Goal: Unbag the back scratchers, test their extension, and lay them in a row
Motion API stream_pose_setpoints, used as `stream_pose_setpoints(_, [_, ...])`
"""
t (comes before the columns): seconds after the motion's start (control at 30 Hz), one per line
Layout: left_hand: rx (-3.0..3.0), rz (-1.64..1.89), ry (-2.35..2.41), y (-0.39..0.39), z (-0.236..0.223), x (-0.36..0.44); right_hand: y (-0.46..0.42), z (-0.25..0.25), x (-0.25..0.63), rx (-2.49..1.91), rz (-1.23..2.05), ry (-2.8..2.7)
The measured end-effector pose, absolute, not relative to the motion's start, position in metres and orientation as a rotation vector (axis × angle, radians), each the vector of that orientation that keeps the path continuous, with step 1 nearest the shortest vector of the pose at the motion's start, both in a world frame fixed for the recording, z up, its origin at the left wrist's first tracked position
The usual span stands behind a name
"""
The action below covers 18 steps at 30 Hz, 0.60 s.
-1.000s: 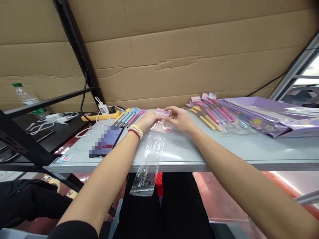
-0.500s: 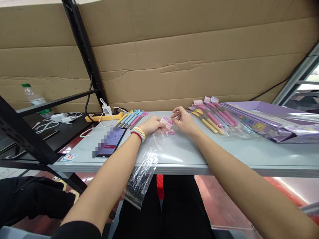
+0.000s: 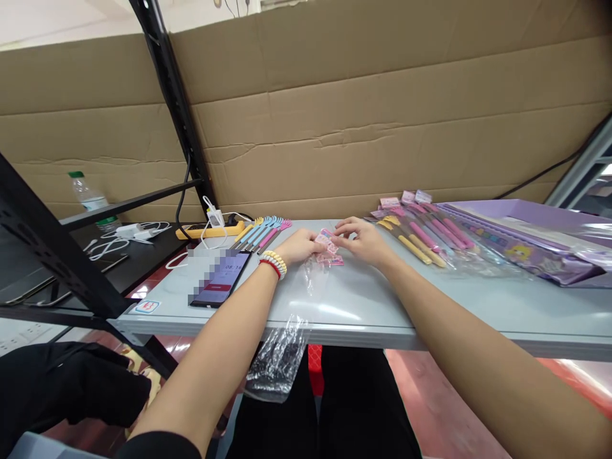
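My left hand (image 3: 302,246) is closed on a small pink printed card (image 3: 327,240) at the top of a clear plastic bag (image 3: 282,363). The bag hangs down over the table's front edge. My right hand (image 3: 359,240) has bent fingers, with thumb and fingertips at the card's right edge. Under the hands lies another pink card (image 3: 336,261), partly covered. Left of my left hand, several back scratchers (image 3: 262,234) with yellow, blue and pink claw heads lie in a row. Right of my right hand are several bagged back scratchers (image 3: 430,231) with pink cards.
A phone (image 3: 222,279) lies on the grey table (image 3: 363,299) at left. Behind it are a yellow power strip (image 3: 191,231) and white charger cables (image 3: 215,218). A purple box (image 3: 540,255) stands at right. A black shelf post (image 3: 172,95) rises at left before cardboard.
My right fingers have come in to the edge of the pink card. My left hand keeps its hold. The whole view has shifted slightly, with the table lower and further right.
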<state>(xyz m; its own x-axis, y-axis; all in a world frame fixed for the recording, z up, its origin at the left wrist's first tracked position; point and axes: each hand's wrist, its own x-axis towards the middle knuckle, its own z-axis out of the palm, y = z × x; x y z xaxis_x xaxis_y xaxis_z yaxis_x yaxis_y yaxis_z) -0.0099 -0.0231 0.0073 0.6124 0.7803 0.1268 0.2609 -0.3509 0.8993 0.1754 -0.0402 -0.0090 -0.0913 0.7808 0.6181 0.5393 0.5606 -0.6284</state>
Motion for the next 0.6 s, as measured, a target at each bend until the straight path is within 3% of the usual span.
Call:
stream_pose_setpoints(0.2, [1.783,0.695,0.722,-0.019,0.01,-0.013,-0.036,-0.004,0.177,-1.127,0.589,-1.452])
stream_pose_setpoints(0.6, [1.99,0.552,0.777,-0.012,0.006,-0.018,-0.039,0.001,0.18,-1.111,0.781,-1.21])
